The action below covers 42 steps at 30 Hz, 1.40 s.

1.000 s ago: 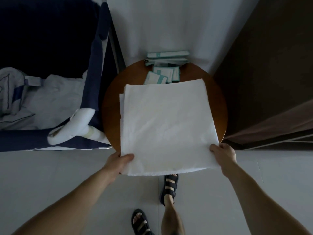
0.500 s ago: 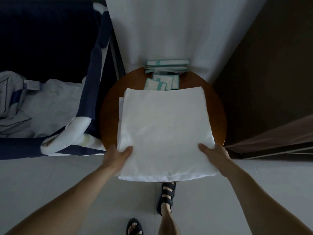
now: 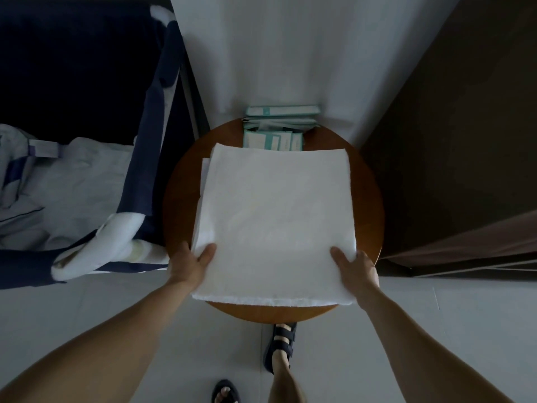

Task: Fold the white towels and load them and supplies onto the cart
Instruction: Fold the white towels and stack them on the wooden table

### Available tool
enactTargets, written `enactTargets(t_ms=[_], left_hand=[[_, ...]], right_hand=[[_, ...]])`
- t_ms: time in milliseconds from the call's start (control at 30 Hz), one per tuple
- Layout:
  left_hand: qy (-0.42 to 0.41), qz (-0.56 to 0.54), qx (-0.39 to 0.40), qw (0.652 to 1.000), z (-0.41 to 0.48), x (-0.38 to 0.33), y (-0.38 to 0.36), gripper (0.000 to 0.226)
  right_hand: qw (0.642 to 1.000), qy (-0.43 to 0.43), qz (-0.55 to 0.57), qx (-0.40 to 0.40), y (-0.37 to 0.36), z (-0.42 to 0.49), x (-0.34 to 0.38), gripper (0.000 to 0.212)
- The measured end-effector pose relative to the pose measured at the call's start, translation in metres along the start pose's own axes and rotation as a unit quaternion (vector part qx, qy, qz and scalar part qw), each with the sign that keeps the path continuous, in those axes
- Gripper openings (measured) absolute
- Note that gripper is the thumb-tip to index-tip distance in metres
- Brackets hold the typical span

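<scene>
A folded white towel [image 3: 276, 219] lies on a stack of towels on the round brown table [image 3: 369, 199]. My left hand [image 3: 190, 263] grips the stack's near left side, thumb on top. My right hand [image 3: 356, 266] grips the near right side, thumb on top as well. Teal-and-white supply packets [image 3: 273, 139] lie at the table's far edge, against the white wall, partly hidden behind the towel.
A cart with a dark blue fabric bag [image 3: 145, 158] holding crumpled white linen [image 3: 72, 193] stands to the left, touching the table. A dark brown panel [image 3: 450, 126] rises on the right. My sandalled feet [image 3: 280, 344] stand on the pale floor below the table.
Both hands slid from the towel's near corners inward along its sides, thumbs now on top. The towel's near edge moved back over the table.
</scene>
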<state>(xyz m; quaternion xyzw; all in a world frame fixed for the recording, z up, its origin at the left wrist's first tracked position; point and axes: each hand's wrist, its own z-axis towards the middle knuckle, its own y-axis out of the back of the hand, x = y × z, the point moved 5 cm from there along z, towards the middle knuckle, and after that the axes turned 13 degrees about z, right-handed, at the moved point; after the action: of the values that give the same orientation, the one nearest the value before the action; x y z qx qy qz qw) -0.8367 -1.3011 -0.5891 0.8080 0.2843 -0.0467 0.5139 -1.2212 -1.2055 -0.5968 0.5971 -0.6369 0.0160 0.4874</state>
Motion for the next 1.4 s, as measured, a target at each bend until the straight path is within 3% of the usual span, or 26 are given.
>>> enactTargets(t_ms=[133, 200, 267, 333, 400, 467, 767, 900, 1067, 1233, 1400], left_hand=[[0.015, 0.002, 0.003, 1.0, 0.001, 0.002, -0.002, 0.055], [0.009, 0.1, -0.044, 0.994, -0.006, 0.001, 0.004, 0.074], [-0.081, 0.233, -0.105, 0.963, -0.016, -0.014, 0.008, 0.09], [-0.221, 0.322, -0.103, 0.915, -0.024, -0.035, 0.0, 0.094], [-0.313, 0.379, -0.064, 0.868, -0.024, -0.048, -0.016, 0.085], [-0.332, 0.393, -0.01, 0.857, -0.018, -0.048, -0.032, 0.08], [-0.311, 0.409, 0.046, 0.857, -0.016, -0.065, -0.017, 0.084], [-0.347, 0.374, -0.05, 0.858, -0.012, -0.132, 0.048, 0.076], [-0.319, 0.332, -0.154, 0.874, 0.01, -0.181, 0.153, 0.072], [-0.241, 0.296, -0.21, 0.9, 0.047, -0.136, 0.245, 0.072], [-0.141, 0.272, -0.196, 0.932, 0.114, -0.03, 0.303, 0.075]], right_hand=[[0.999, -0.009, -0.037, 0.003, -0.004, 0.001, 0.001, 0.068], [0.997, -0.003, -0.078, -0.012, -0.001, -0.003, 0.007, 0.075], [0.986, 0.069, -0.145, -0.05, 0.001, -0.01, 0.022, 0.083], [0.952, 0.208, -0.215, -0.06, -0.004, -0.021, 0.046, 0.082], [0.904, 0.306, -0.298, -0.001, -0.023, -0.029, 0.059, 0.077], [0.872, 0.324, -0.362, 0.058, -0.043, -0.028, 0.054, 0.075], [0.857, 0.31, -0.401, 0.096, -0.05, -0.024, 0.058, 0.075], [0.871, 0.36, -0.324, 0.085, -0.049, -0.032, 0.13, 0.076], [0.849, 0.457, -0.252, 0.08, -0.064, -0.054, 0.26, 0.073], [0.793, 0.581, -0.165, 0.08, -0.108, -0.111, 0.373, 0.069], [0.754, 0.62, -0.176, 0.128, -0.199, -0.148, 0.442, 0.069]])
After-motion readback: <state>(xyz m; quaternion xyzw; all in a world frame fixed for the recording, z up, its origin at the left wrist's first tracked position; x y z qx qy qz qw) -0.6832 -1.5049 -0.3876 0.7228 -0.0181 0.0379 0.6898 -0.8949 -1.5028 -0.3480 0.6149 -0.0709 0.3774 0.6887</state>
